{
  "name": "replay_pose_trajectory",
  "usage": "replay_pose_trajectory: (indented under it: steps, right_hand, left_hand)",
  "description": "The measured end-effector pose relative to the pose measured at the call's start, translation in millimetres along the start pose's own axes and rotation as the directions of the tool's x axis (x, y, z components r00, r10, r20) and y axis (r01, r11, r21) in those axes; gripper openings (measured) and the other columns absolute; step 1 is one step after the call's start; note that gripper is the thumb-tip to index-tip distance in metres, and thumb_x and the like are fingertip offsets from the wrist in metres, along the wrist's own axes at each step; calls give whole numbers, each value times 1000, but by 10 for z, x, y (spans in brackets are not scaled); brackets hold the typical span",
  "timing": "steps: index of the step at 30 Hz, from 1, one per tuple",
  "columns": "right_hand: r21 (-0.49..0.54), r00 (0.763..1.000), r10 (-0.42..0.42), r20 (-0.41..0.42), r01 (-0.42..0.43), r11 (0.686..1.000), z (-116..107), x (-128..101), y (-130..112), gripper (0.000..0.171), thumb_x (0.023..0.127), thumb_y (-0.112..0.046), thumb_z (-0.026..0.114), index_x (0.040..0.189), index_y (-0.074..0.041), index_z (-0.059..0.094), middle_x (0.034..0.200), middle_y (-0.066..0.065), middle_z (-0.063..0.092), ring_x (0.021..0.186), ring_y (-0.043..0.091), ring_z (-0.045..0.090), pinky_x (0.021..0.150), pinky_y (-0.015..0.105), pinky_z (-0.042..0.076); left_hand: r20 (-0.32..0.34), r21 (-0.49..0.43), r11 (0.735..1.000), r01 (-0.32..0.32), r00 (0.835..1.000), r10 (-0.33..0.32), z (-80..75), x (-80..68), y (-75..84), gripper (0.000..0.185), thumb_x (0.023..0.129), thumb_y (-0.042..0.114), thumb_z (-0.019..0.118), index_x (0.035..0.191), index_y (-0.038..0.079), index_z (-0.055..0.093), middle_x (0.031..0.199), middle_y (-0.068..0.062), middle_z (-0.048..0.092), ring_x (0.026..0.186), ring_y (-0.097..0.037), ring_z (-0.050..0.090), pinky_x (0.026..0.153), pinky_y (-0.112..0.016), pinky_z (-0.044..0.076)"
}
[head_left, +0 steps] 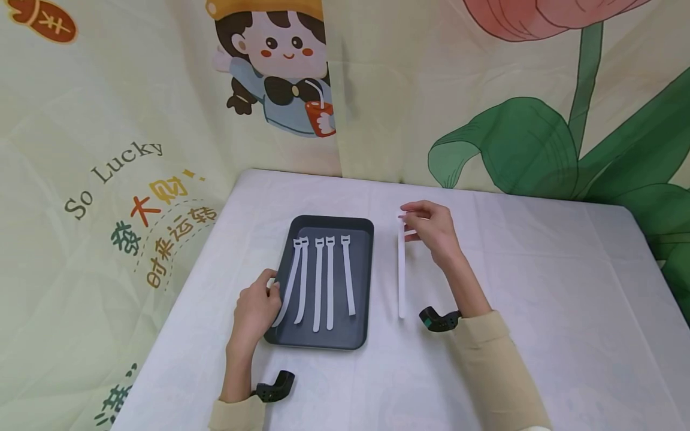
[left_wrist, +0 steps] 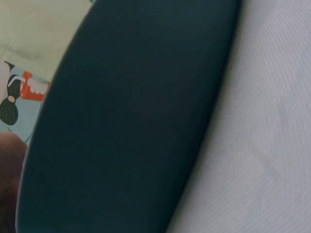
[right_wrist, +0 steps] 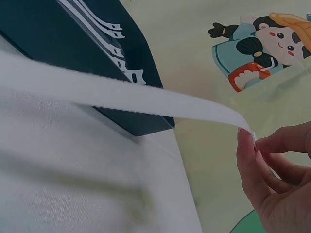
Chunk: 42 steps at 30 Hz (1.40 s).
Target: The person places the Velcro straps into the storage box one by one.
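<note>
A dark grey rectangular tray (head_left: 362, 269) lies on the table, with several white strap-style cable ties (head_left: 330, 284) side by side in it, their slotted heads at the far end. At the tray's near left edge, my left hand (head_left: 257, 308) grips the rim; the left wrist view shows mostly the tray's outer wall (left_wrist: 131, 116). To the right of the tray, my right hand (head_left: 433, 230) pinches another white cable tie (head_left: 401, 269) by its far end between thumb and fingertips. The right wrist view shows that tie (right_wrist: 146, 99) stretching away from the fingertips, its pinched end bent downward.
A white cloth covers the table (head_left: 560, 287). Behind it hangs a printed curtain (head_left: 383, 108) with a cartoon figure and large green leaves. Each wrist wears a small black camera, the right one (head_left: 439, 320) low over the cloth.
</note>
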State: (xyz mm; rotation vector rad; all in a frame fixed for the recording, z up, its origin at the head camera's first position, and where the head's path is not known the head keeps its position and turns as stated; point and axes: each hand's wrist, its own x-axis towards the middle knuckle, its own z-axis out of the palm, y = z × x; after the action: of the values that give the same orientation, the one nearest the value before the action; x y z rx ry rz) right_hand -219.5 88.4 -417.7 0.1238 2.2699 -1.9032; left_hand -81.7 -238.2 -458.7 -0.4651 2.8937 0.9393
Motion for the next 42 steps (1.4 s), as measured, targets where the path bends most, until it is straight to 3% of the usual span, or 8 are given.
replay_pose_trajectory:
  steps: [17,26,34,42]
  right_hand:
    - [38,998,-36,51,34,999,476,35,-173,26,97,-9,62,120,-1,69,110,16,70,86,30,68,70,35,62]
    - [35,994,-34,100,30,999,680,94,-71,27,97,-7,62,121,2,68,103,14,68,80,24,67,70,37,62]
    - [-25,989,-58,136,62,998,767,97,35,20,97,-6,63,115,-3,71,99,13,66,78,23,69,72,38,62]
    - [-146,983,-101,155,124,981,828,102,97,19,96,-1,61,112,-1,72,100,14,69,83,33,72,78,44,61]
  left_hand:
    - [7,-4,1000,16,1000,-16,6,11,-11,35,104,15,50,137,4,57,84,-15,70,64,-23,57,52,-32,38]
    - [1,-5,1000,18,1000,-18,6,12,-22,34,104,14,50,136,4,58,85,-17,71,64,-24,58,52,-32,39]
    - [4,-8,1000,14,1000,-14,0,1,-16,34,105,15,50,136,4,57,83,-16,70,63,-23,56,51,-32,38]
    - [2,-9,1000,6,1000,-6,-7,1,-30,34,104,14,50,136,4,58,78,-14,67,60,-22,54,50,-33,36]
